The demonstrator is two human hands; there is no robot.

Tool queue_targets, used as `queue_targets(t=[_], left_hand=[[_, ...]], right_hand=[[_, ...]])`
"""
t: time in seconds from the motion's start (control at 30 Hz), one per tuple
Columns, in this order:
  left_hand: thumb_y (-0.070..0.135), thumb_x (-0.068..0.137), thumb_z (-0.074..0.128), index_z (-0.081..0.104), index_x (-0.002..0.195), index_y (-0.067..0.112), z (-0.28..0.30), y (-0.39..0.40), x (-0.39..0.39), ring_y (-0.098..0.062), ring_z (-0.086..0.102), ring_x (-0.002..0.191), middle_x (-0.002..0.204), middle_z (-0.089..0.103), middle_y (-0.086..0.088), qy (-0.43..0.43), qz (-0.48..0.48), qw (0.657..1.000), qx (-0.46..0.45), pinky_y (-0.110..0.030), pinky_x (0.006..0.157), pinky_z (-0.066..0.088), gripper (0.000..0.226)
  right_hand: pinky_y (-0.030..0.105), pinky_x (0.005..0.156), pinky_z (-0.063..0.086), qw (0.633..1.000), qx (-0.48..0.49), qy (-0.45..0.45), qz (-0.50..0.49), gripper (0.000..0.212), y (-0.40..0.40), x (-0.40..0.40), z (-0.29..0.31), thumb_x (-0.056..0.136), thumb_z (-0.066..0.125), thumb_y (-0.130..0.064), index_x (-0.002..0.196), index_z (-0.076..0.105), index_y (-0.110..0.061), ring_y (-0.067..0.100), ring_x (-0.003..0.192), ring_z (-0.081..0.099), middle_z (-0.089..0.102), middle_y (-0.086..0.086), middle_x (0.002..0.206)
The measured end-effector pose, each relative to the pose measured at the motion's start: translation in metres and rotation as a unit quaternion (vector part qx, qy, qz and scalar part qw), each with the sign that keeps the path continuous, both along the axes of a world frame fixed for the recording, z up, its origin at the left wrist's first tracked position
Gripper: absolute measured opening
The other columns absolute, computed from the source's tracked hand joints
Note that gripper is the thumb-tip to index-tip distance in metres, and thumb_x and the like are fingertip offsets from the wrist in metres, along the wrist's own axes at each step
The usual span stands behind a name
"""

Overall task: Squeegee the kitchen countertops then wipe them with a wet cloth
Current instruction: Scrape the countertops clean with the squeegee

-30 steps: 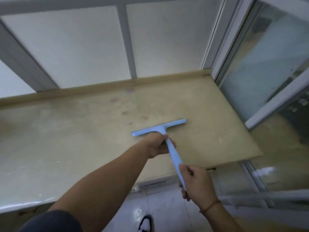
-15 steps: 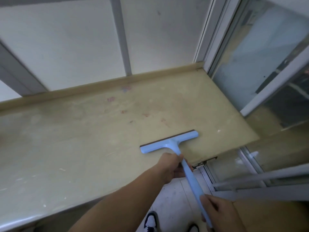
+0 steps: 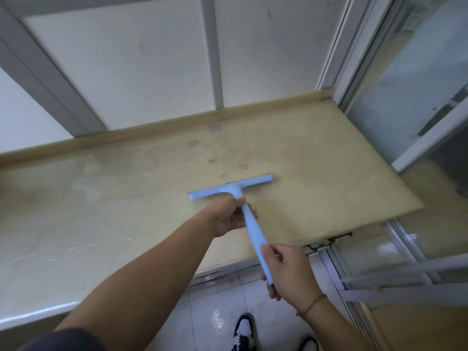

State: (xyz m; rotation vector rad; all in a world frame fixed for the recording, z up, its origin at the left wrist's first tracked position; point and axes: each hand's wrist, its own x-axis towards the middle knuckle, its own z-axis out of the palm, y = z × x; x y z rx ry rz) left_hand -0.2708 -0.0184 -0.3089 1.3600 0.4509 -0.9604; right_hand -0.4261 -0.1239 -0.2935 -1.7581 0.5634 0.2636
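squeegee [image 3: 231, 189] blade flat on bench [image 3: 101, 211], right of centre, long axis left-right; handle runs back toward near edge. left hand [image 3: 229, 216] fingers wrapped round handle nearest blade, right hand [image 3: 288, 271] gripping the handle's end. no cloth seen.

Both hands [image 3: 229, 216] [image 3: 288, 271] grip squeegee [image 3: 234, 189] on countertop [image 3: 106, 211].
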Motion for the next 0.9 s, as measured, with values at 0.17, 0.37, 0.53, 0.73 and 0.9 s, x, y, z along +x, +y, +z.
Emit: queue_targets(t=[0.17,0.37,0.53,0.73,0.9], left_hand=[[0.02,0.103,0.04,0.059,0.088,0.001,-0.013,0.007,-0.017,-0.023,0.068,0.071,0.069,0.069,-0.011,0.037,0.001,0.999,-0.006,-0.035,0.07,0.057,0.031],[0.019,0.102,0.042,0.059,0.097,-0.001,-0.026,0.008,-0.064,-0.024,0.07,0.069,0.084,0.068,-0.015,0.072,-0.026,0.997,-0.004,-0.031,0.057,0.057,0.026],[0.016,0.103,0.04,0.059,0.087,0.003,-0.007,0.004,-0.062,-0.019,0.069,0.067,0.075,0.069,-0.008,0.05,0.025,0.998,-0.036,-0.03,0.064,0.058,0.028],[0.017,0.102,0.042,0.057,0.086,0.005,0.042,0.047,-0.037,-0.022,0.067,0.065,0.075,0.067,-0.01,-0.012,0.173,0.982,-0.07,-0.031,0.06,0.057,0.025],[0.019,0.102,0.043,0.057,0.088,0.006,0.058,0.131,-0.003,-0.023,0.067,0.07,0.083,0.067,-0.011,-0.031,0.314,0.943,-0.102,-0.036,0.073,0.055,0.023]], right_hand=[[0.026,0.039,0.041,0.998,-0.052,0.017,0.031,0.04,0.005,-0.021,-0.007,0.098,0.049,-0.029,0.078,0.066,0.001,0.015,0.033,0.05,0.06,0.011,0.052],[0.02,0.062,0.051,0.986,-0.118,0.091,0.072,0.025,0.007,-0.065,-0.01,0.095,0.05,-0.041,0.078,0.068,-0.036,0.007,0.056,0.064,0.071,0.005,0.067],[0.021,0.065,0.053,0.986,-0.125,0.068,0.087,0.018,-0.008,-0.056,-0.001,0.09,0.056,-0.049,0.08,0.066,-0.038,0.006,0.06,0.066,0.071,0.0,0.064],[0.014,0.063,0.047,0.947,-0.244,-0.014,0.209,0.026,0.004,-0.003,0.036,0.071,0.067,-0.062,0.08,0.063,-0.038,0.001,0.07,0.061,0.068,-0.014,0.074],[0.031,0.074,0.05,0.846,-0.404,-0.091,0.335,0.037,0.078,0.081,0.061,0.087,0.043,-0.065,0.102,0.052,-0.034,0.017,0.089,0.063,0.066,-0.006,0.095]])
